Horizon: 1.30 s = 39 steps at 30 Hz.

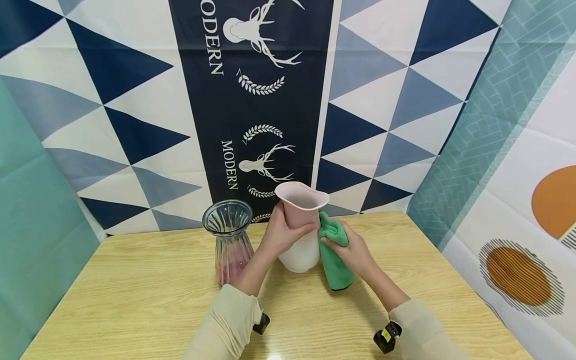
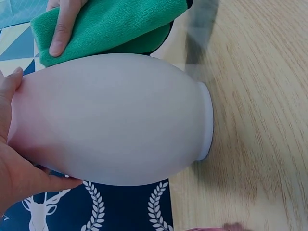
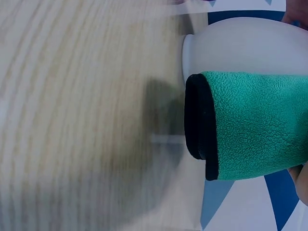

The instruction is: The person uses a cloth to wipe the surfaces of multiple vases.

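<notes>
A vase [image 1: 300, 252], pink at the neck and white below, has a wavy flared rim. My left hand [image 1: 284, 232] grips its neck from the left, thumb across the front. In the left wrist view, the vase's body [image 2: 120, 120] narrows to a small foot beside the wooden surface; whether it touches the table I cannot tell. My right hand [image 1: 353, 250] pinches a folded green cloth [image 1: 336, 267] against the vase's right side. Dark edging trims the hanging end of the cloth [image 3: 255, 125] in the right wrist view.
Left of the vase, a ribbed glass vase [image 1: 229, 240], bluish at the rim and pink at the bottom, stands close to my left forearm. The light wooden table [image 1: 148, 300] meets a patterned cloth backdrop [image 1: 261, 110] at the back. Wrist cameras show at both sleeves.
</notes>
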Tool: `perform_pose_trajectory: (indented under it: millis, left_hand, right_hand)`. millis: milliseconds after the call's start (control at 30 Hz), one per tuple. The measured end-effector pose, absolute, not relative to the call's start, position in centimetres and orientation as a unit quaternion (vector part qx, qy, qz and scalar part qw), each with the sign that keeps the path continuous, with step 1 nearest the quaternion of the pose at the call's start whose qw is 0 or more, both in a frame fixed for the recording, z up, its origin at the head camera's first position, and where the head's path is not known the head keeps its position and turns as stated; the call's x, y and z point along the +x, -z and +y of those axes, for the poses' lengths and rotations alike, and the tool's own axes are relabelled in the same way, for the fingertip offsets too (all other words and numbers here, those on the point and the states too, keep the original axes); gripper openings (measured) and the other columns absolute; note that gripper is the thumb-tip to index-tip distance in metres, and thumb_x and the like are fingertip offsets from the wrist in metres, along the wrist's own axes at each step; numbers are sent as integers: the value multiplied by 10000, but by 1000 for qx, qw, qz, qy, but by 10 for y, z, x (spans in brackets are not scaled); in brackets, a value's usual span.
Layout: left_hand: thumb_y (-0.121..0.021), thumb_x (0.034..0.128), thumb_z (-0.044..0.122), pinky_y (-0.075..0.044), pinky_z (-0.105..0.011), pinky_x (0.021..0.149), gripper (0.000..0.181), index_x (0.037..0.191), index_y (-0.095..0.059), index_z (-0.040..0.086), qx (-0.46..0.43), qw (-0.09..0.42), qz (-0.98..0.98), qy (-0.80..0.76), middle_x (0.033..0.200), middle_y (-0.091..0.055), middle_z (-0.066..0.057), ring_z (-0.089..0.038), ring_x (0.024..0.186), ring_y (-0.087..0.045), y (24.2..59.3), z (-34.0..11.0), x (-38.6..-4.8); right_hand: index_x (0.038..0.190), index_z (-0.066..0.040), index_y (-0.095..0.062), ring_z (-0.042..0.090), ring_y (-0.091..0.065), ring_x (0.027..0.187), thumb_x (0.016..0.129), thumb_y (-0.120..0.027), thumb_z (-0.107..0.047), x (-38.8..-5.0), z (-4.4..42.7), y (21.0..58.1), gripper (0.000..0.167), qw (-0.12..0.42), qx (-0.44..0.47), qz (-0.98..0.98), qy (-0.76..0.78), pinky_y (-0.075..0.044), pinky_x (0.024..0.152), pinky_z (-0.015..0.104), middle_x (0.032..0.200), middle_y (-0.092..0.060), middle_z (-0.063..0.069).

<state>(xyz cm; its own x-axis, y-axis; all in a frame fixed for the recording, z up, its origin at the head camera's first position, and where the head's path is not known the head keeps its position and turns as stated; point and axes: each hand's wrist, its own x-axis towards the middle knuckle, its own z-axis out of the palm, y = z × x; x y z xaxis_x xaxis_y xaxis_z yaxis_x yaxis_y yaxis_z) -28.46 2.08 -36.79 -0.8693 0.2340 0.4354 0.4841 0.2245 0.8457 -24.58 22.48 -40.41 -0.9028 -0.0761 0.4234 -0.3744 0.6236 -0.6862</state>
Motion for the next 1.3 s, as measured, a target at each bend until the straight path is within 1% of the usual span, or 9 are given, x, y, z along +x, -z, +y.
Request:
perform_pose_trajectory:
  millis: [233,300,500,600,733,933,1067,1133,1300]
  left_hand:
    - [-813,705,341,-403,-463,1022,899,1398,-306,73,-191,111,-807,548,1342,-358,-129,-264,1219,-416,368,20,-281]
    - [-811,703,360,-400,-470,1023,908,1402,-306,74,-184,111,-812,542,1344,-342,-130,-266,1219,-407,367,20,-280]
    - [-817,691,375,-407,-460,1021,929,1407,-304,81,-179,109,-817,537,1339,-377,-126,-258,1212,-423,366,20,-280]
    - [-826,679,373,-415,-454,1014,940,1405,-303,85,-183,117,-816,536,1333,-399,-124,-253,1208,-436,365,20,-280]
    - [-834,667,368,-421,-456,1007,953,1400,-296,84,-191,133,-815,531,1324,-417,-123,-253,1203,-447,365,20,-281]
    - [-830,671,365,-428,-449,994,933,1393,-311,81,-194,141,-816,526,1298,-435,-124,-251,1184,-450,366,20,-283]
    - [-828,666,351,-428,-445,988,931,1391,-319,63,-195,148,-818,520,1287,-444,-146,-263,1170,-457,366,20,-282]
    - [-826,664,339,-430,-444,985,928,1389,-324,52,-196,151,-818,520,1282,-448,-154,-268,1165,-461,366,20,-283]
    - [-819,667,314,-428,-438,985,911,1386,-331,39,-196,143,-817,523,1277,-447,-158,-271,1157,-464,367,20,-283]
  right_hand:
    - [1328,-153,-485,307,-559,1165,846,-680,-330,-242,228,415,550,165,122,-887,-414,-483,915,496,1273,-588,108]
    - [1325,-157,-491,307,-558,1168,841,-686,-324,-241,229,418,548,163,122,-888,-413,-481,919,498,1272,-590,107]
    - [1323,-168,-498,305,-558,1171,842,-686,-325,-238,232,420,540,168,128,-890,-403,-476,922,504,1281,-587,95]
    - [1323,-169,-493,306,-560,1167,848,-678,-332,-237,233,417,536,172,125,-891,-401,-480,916,500,1277,-588,97]
    - [1314,-149,-493,307,-570,1150,850,-680,-317,-238,233,409,527,187,126,-885,-408,-491,902,492,1259,-597,108]
    - [1336,-136,-478,325,-585,1122,849,-689,-268,-241,229,394,547,217,144,-879,-399,-509,860,495,1271,-589,132]
    - [1350,-132,-465,333,-569,1145,843,-698,-226,-241,223,384,565,237,144,-865,-418,-501,880,505,1300,-566,137]
    - [1352,-120,-462,330,-552,1167,841,-700,-208,-243,220,381,570,246,145,-857,-429,-488,910,504,1310,-555,139]
    - [1349,-115,-463,305,-541,1187,838,-704,-205,-247,214,375,573,254,155,-851,-433,-476,939,487,1307,-557,130]
